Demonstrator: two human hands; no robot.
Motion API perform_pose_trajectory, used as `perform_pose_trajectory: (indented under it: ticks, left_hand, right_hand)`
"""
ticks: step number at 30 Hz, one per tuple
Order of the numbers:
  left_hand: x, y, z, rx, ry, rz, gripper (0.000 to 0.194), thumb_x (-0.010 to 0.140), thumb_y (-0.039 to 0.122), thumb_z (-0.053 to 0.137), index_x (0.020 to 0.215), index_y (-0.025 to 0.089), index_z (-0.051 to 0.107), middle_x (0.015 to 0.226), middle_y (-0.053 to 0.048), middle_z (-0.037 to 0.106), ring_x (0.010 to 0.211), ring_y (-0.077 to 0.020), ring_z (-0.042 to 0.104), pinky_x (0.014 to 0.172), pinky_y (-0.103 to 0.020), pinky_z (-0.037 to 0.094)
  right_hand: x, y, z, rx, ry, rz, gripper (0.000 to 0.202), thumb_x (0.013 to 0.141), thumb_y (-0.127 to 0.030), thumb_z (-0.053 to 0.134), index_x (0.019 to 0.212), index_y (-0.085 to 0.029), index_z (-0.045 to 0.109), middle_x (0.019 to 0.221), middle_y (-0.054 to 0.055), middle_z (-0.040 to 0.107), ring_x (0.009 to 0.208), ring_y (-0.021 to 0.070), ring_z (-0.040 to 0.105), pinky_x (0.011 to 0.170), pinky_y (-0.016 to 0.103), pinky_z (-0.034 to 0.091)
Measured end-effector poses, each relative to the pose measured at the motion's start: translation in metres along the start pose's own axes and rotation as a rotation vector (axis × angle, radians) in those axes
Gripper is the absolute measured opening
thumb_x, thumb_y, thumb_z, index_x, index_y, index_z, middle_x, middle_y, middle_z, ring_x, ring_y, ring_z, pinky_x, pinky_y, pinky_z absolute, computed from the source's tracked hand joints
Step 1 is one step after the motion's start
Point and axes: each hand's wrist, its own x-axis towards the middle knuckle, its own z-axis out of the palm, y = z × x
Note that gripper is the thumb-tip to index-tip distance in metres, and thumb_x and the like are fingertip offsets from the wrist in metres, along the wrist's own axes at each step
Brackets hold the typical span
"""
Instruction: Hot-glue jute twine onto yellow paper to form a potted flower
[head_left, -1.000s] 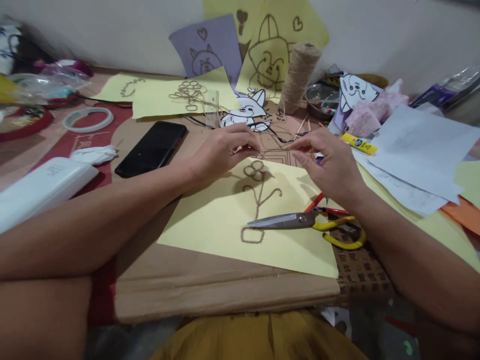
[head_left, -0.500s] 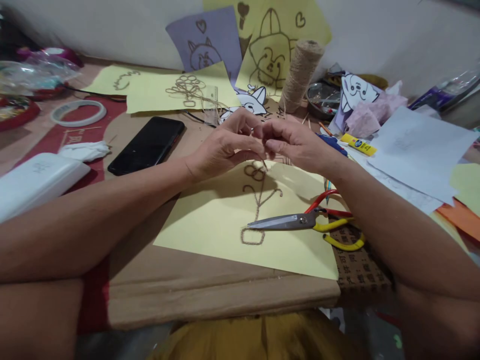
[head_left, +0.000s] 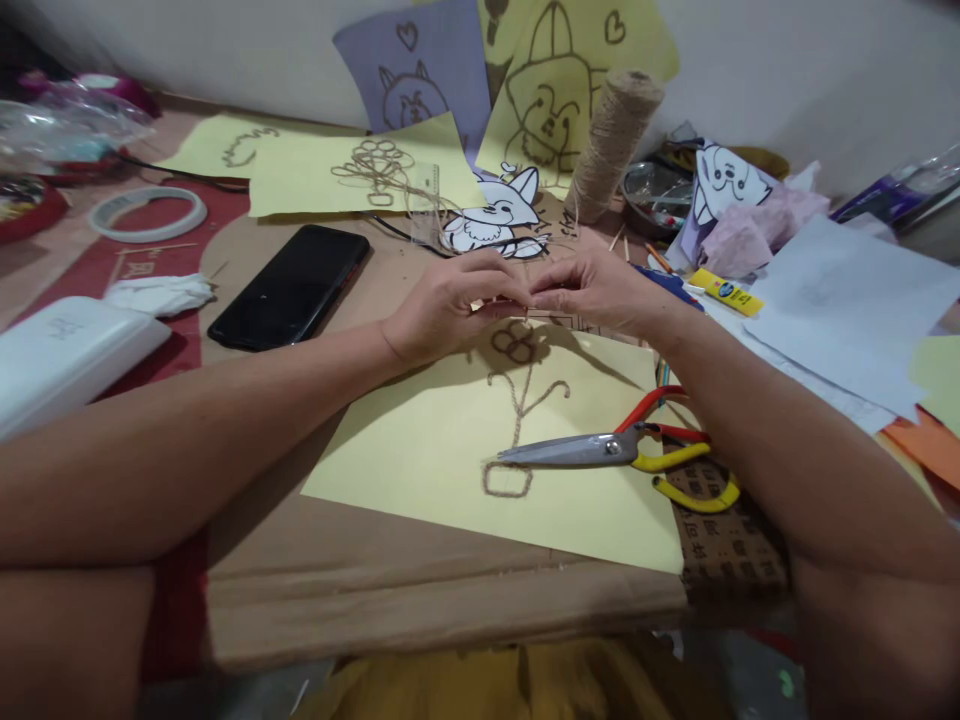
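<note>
Fingertips of my left hand [head_left: 465, 300] and my right hand [head_left: 592, 290] meet in a pinch above the upper edge of a yellow sheet of paper [head_left: 405, 450]. A short bit of twine seems to be between them, mostly hidden by the fingers. On the sheet, a twine flower [head_left: 517, 342] with a stem, two curled side pieces and a rectangular base is laid out. Scissors [head_left: 577, 450] with red and yellow handles lie across it, blades slightly above the base, beside my right forearm.
Behind my hands stands a twine spool [head_left: 619, 140], near paper fox cut-outs [head_left: 487, 225]. To the left are a black phone [head_left: 292, 285], a tape roll [head_left: 148, 215] and a white case [head_left: 75, 355]. A yellow glue tube [head_left: 726, 292] and white papers [head_left: 840, 310] lie right.
Both hands have lowered slightly toward the sheet, with the fingertips drawn closer together. The view has shifted a little; the scissors and sheet appear to lie as before.
</note>
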Motion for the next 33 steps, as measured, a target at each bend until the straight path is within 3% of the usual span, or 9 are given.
perform_pose_trajectory:
  ticks: [3, 8, 12, 19, 24, 28, 33]
  left_hand:
    - [0.000, -0.002, 0.002, 0.019, 0.040, -0.093, 0.010, 0.096, 0.025, 0.073, 0.096, 0.025, 0.084, 0.100, -0.006, 0.081, 0.092, -0.0196, 0.074, 0.089, -0.035, 0.058]
    - [0.002, -0.001, 0.002, -0.020, 0.006, -0.215, 0.008, 0.093, 0.025, 0.077, 0.091, 0.029, 0.083, 0.100, -0.004, 0.083, 0.093, -0.0213, 0.075, 0.090, -0.037, 0.060]
    - [0.004, 0.000, 0.000, -0.056, -0.012, -0.222, 0.007, 0.091, 0.025, 0.078, 0.089, 0.027, 0.084, 0.096, -0.003, 0.084, 0.091, -0.0202, 0.075, 0.086, -0.033, 0.059]
    - [0.003, -0.001, -0.001, -0.071, -0.019, -0.236, 0.008, 0.088, 0.028, 0.080, 0.088, 0.022, 0.084, 0.087, -0.003, 0.082, 0.077, -0.0156, 0.072, 0.070, -0.025, 0.053]
    - [0.003, 0.002, -0.005, -0.046, -0.054, -0.266, 0.007, 0.086, 0.030, 0.081, 0.085, 0.023, 0.084, 0.082, -0.001, 0.081, 0.075, -0.0137, 0.072, 0.071, -0.022, 0.052]
    - [0.002, 0.001, -0.006, -0.009, -0.068, -0.303, 0.009, 0.086, 0.031, 0.081, 0.084, 0.023, 0.084, 0.081, 0.000, 0.080, 0.073, -0.0131, 0.071, 0.068, -0.022, 0.050]
    - [0.002, -0.001, -0.006, 0.018, -0.030, -0.356, 0.011, 0.085, 0.032, 0.081, 0.083, 0.022, 0.083, 0.083, -0.001, 0.081, 0.072, -0.0131, 0.069, 0.068, -0.023, 0.050]
  right_hand:
    - [0.007, 0.002, -0.008, -0.087, -0.014, -0.019, 0.017, 0.087, -0.043, 0.077, 0.086, -0.029, 0.087, 0.084, 0.001, 0.080, 0.081, 0.0210, 0.065, 0.077, 0.037, 0.049]
    - [0.021, 0.008, -0.018, -0.127, -0.020, 0.006, 0.008, 0.080, -0.037, 0.084, 0.080, -0.030, 0.087, 0.076, 0.000, 0.074, 0.075, 0.0192, 0.063, 0.073, 0.036, 0.047]
    - [0.028, 0.008, -0.023, -0.133, -0.135, 0.010, 0.008, 0.083, -0.035, 0.081, 0.081, -0.029, 0.087, 0.079, 0.001, 0.076, 0.079, 0.0194, 0.066, 0.077, 0.036, 0.049]
    - [0.034, -0.010, -0.031, -0.367, -0.335, -0.079, 0.018, 0.091, -0.020, 0.068, 0.097, -0.023, 0.085, 0.096, 0.002, 0.078, 0.090, 0.0170, 0.067, 0.084, 0.031, 0.047]
    - [0.034, -0.003, -0.023, -0.408, -0.392, -0.108, 0.017, 0.092, -0.022, 0.067, 0.095, -0.022, 0.083, 0.090, 0.001, 0.074, 0.084, 0.0157, 0.063, 0.079, 0.031, 0.044]
    - [0.031, 0.001, -0.018, -0.378, -0.348, -0.140, 0.017, 0.094, -0.020, 0.064, 0.096, -0.021, 0.081, 0.092, 0.002, 0.072, 0.086, 0.0157, 0.062, 0.080, 0.030, 0.044]
    - [0.024, -0.022, -0.016, -0.457, -0.201, -0.228, 0.016, 0.095, -0.017, 0.063, 0.094, -0.020, 0.079, 0.096, 0.004, 0.068, 0.089, 0.0166, 0.059, 0.080, 0.030, 0.042]
